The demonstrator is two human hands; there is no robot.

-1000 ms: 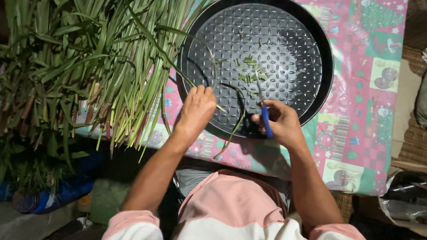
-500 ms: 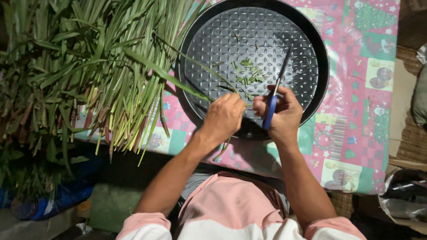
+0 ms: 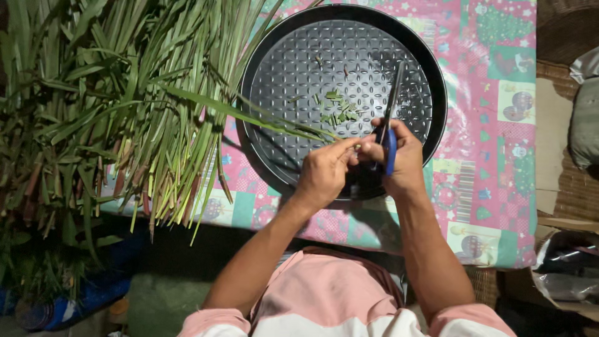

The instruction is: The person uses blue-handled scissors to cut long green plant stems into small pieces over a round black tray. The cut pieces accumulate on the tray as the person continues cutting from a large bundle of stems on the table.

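Nearest the camera: pink-and-white shirt, both forearms reaching fwd over the tabletop (image 3: 493, 206) edge. Left hand (image 3: 323, 171) – fingers pinched shut on the end of a long green leaf (image 3: 249, 115) that runs back to the left. Right hand (image 3: 399, 159) – fingers closed through the blue handles of scissors (image 3: 390, 118), blades pointing away and nearly together. The two hands touch at the fingertips over the near rim of the tray (image 3: 437, 81).

Risk, as a judgement: blades work very close to the left fingertips, so a slip could nick them; the springy leaf could flick cut bits off the tray.

Tray: round, dark metal, embossed dimple pattern; small green cut pieces (image 3: 337, 106) lie mid-tray. Tabletop cover: glossy patchwork print, pink and green. Far left: heaped leaf bundle (image 3: 125, 93) – narrow, strap-like blades.
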